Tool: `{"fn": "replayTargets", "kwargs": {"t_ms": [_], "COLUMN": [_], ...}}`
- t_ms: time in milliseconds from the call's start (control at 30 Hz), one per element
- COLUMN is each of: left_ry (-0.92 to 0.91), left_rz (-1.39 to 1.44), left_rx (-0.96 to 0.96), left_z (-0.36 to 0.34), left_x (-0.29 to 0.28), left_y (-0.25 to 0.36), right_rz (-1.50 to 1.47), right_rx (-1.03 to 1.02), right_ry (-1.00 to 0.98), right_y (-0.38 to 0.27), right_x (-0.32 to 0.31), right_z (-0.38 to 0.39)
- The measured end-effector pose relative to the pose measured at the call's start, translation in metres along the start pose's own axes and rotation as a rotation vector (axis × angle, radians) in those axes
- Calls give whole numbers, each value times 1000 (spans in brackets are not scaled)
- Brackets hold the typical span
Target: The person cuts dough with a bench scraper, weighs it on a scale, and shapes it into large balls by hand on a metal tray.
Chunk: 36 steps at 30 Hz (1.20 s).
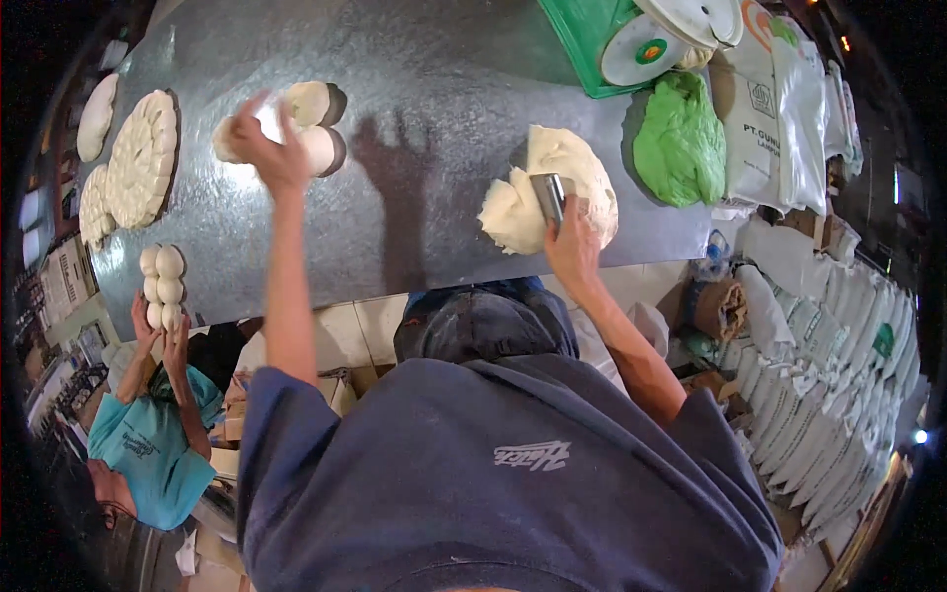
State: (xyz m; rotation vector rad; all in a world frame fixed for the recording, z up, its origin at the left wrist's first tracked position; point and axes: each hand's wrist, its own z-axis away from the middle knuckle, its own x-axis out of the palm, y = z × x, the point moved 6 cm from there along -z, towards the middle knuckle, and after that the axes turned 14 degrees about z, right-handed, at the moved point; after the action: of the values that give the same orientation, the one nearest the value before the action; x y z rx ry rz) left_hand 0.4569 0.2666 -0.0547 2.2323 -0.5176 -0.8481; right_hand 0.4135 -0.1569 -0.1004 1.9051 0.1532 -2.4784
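Observation:
My right hand (pixel 575 242) grips a metal dough scraper (pixel 548 200) by its rolled handle. The scraper stands in a large pale lump of dough (pixel 582 173), between the main mass and a ragged portion (pixel 510 212) on its left. Over to the left, my left hand (pixel 273 148) is spread above several smaller dough pieces, slightly blurred. One rounded dough piece (pixel 308 103) lies beyond its fingers, another dough piece (pixel 318 151) is just right of the hand, and a third, on the left, is partly hidden by it.
A green dial scale (pixel 582 44) stands at the far right, near a green plastic bag (pixel 679 143) and white sacks (pixel 755 118). Flattened dough rounds (pixel 145 158) lie at the left edge. A co-worker in a teal shirt (pixel 153 449) handles a cluster of dough balls (pixel 165 281).

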Motion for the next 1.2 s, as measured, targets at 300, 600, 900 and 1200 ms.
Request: {"fn": "replayTargets", "kwargs": {"t_ms": [300, 600, 900, 1200], "left_ry": [-496, -729, -67, -87], "left_rz": [352, 256, 421, 74], "left_rx": [-273, -411, -678, -231], "left_z": [213, 243, 196, 190], "left_x": [126, 73, -3, 39], "left_y": [131, 138, 70, 22], "right_rz": [-427, -344, -841, -788], "right_rx": [-127, 102, 148, 117], "right_ry": [79, -84, 92, 92], "right_y": [-40, -16, -106, -27], "right_x": [16, 44, 12, 15], "right_z": [-63, 35, 30, -13]}}
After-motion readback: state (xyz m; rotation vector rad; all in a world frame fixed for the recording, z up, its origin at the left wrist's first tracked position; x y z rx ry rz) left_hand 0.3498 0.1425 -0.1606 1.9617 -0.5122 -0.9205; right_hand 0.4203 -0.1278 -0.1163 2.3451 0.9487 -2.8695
